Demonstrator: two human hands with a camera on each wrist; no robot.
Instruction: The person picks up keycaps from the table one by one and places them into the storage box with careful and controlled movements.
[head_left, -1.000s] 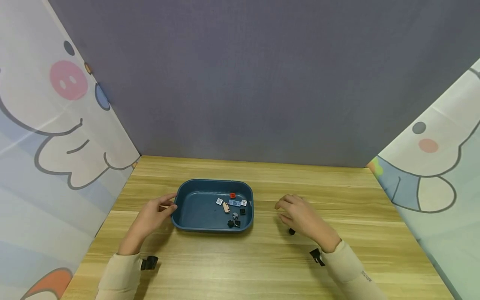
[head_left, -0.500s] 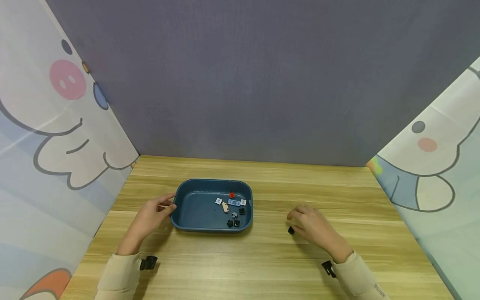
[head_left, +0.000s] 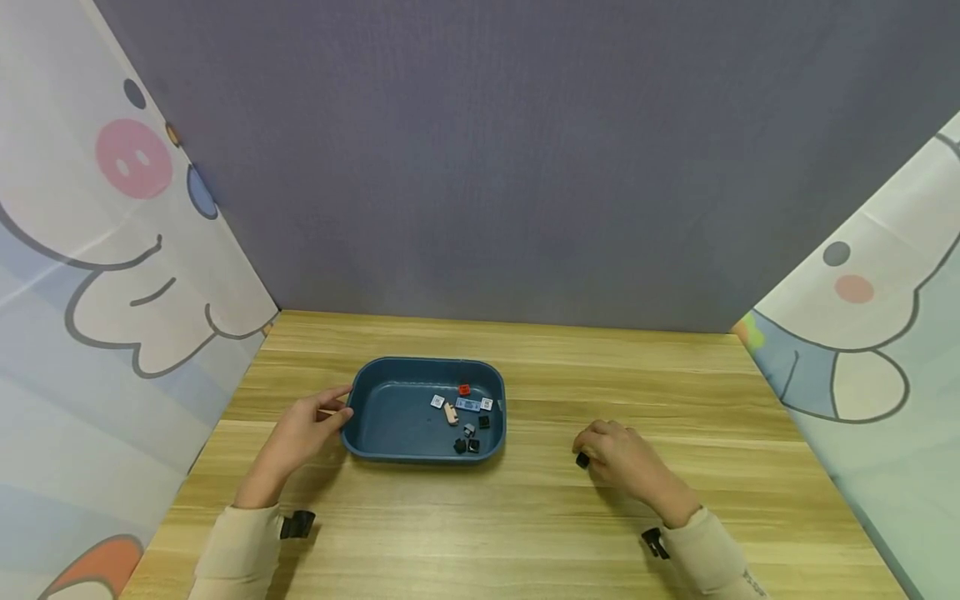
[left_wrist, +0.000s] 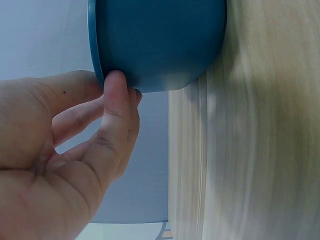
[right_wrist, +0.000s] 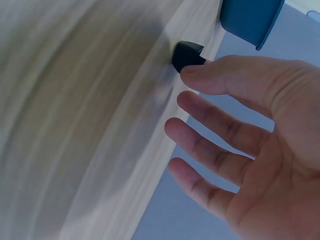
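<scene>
In the head view my left hand [head_left: 309, 429] holds the left end of a dark blue tray [head_left: 405, 460]. In the left wrist view the fingertips pinch the tray's rim [left_wrist: 93, 42] at its corner. Right of the tray, my right hand [head_left: 618, 458] is low over the table with its fingertips on a small black block-like piece [head_left: 582, 460]. The right wrist view shows the thumb [right_wrist: 197, 75] against that black piece [right_wrist: 187, 56]; the index fingertip is mostly hidden behind it. Three other fingers are loosely bent and touch nothing.
Inside the tray lie a red piece [head_left: 464, 389], a blue bar [head_left: 468, 405], a beige piece [head_left: 451, 414], a grey piece [head_left: 469, 431] and several small white and black pieces. The wooden table [head_left: 465, 533] meets a grey backdrop [head_left: 495, 208] behind.
My right hand has moved right and down to the black piece, and its fingertips have closed on it. The left hand and the tray stay put.
</scene>
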